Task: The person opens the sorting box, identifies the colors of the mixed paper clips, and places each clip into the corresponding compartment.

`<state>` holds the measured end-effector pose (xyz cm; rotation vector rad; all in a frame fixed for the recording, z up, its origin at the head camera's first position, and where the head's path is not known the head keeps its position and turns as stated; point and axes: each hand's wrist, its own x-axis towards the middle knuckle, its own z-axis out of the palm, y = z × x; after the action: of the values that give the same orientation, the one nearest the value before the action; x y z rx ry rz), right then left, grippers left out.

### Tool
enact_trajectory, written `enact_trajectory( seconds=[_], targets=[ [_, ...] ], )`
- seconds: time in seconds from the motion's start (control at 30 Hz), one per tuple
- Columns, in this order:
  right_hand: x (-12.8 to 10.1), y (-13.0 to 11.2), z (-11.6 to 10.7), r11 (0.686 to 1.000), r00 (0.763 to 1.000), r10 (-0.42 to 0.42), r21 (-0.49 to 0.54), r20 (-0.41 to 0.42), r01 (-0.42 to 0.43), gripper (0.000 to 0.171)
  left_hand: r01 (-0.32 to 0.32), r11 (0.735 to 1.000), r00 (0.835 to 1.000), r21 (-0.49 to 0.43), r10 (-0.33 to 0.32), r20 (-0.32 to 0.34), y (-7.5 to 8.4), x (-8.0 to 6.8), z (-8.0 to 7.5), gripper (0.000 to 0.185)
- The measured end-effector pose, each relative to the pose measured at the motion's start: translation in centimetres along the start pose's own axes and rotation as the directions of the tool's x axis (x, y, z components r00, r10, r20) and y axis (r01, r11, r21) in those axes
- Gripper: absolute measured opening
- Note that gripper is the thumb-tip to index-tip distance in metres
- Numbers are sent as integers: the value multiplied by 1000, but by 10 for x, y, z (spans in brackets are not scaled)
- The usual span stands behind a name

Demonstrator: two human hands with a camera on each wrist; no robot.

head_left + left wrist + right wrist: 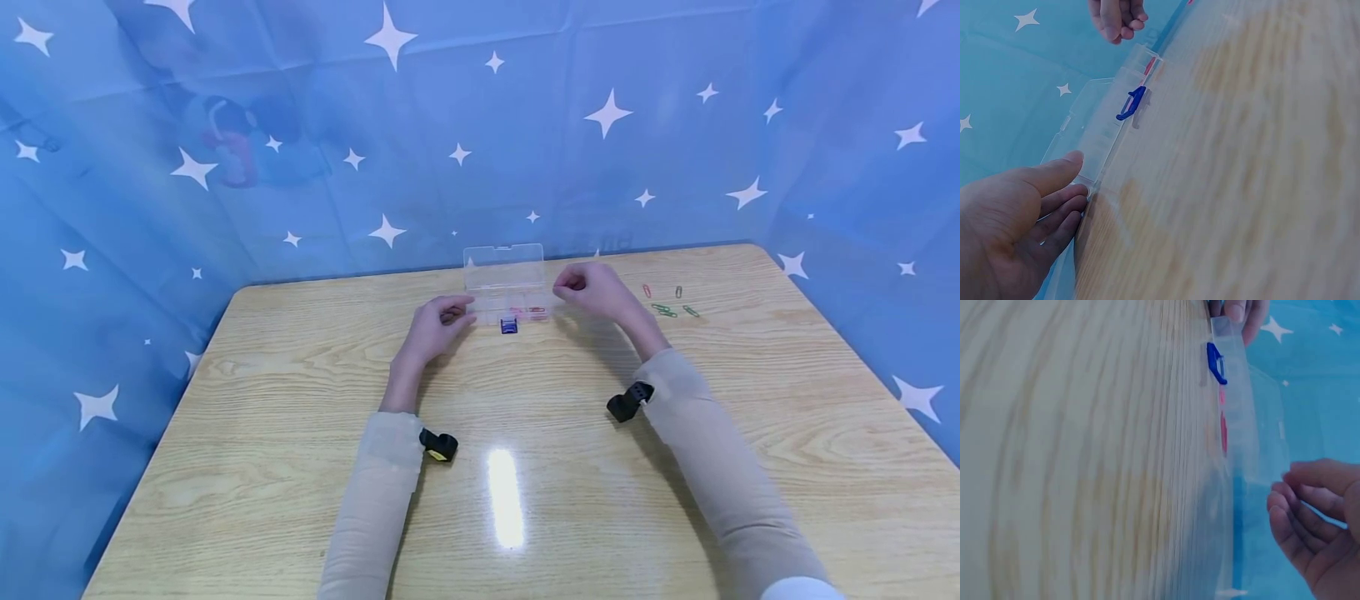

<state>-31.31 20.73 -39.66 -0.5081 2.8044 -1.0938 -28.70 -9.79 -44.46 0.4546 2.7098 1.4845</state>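
A small clear plastic box [487, 306] with its lid [504, 265] raised stands near the table's back edge. A blue latch [508, 326] hangs at its front side. Red and pink paper clips [535, 310] lie in its right part. At the box's left end rests my left hand [437, 327], thumb apart from the fingers, with the fingertips right at the end wall. Just beyond the right end hovers my right hand [594, 289], fingers curved and thumb tip close to the index fingertip. I cannot tell whether something small is between those tips.
Farther right on the wooden table [300, 467] lie a pink paper clip [647, 291], a dark paper clip [678, 292] and several green paper clips [664, 311]. A blue curtain [420, 125] with white stars hangs close behind the table's back edge.
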Motion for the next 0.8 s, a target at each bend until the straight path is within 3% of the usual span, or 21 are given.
enact_trajectory(
  seconds=[0.8],
  targets=[
    [-27,44,-38,996,996,59,-62,-72,-64,25,12,1000,1000,-9,-12,-8,-2,0,0,37]
  ],
)
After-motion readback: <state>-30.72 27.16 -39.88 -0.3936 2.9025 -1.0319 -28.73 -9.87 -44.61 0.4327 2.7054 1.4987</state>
